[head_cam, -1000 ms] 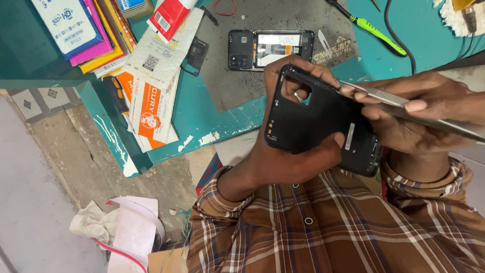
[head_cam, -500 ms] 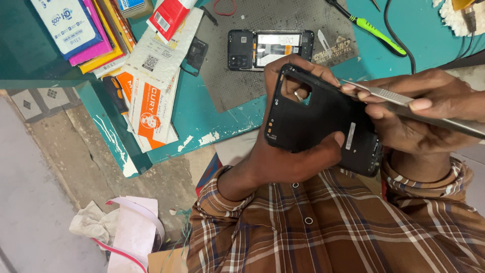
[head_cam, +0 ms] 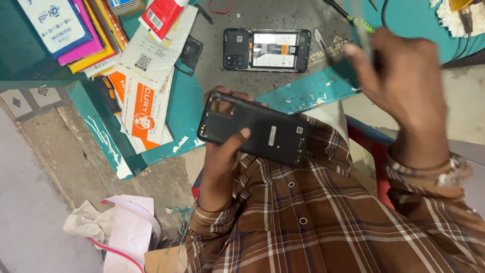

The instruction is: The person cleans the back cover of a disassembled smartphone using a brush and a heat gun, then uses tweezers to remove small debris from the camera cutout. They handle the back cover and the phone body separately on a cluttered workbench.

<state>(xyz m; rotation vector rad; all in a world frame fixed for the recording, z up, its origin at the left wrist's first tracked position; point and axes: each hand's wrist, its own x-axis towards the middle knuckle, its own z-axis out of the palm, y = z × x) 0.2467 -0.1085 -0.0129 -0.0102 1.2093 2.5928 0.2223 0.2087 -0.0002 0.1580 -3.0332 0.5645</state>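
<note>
Left hand (head_cam: pixel 222 151) grips black plastic phone back cover (head_cam: pixel 255 131), thumb on top; right hand (head_cam: pixel 404 86) blurred above, grip unclear. Cover inspection step, likely.

The person wore a plaid shirt (head_cam: pixel 323 222) in brown, rust and cream, which filled the lower right of the frame. Two small round dark buttons ran down its front near the lower centre. Long sleeves reached both wrists, each ending in a buttoned cuff of the same check. At the left hand (head_cam: pixel 222 151), thin thread bands circled the wrist just above the cuff. At the right hand (head_cam: pixel 404 86), in the upper right and blurred, a pale beaded band sat at the wrist.
</note>
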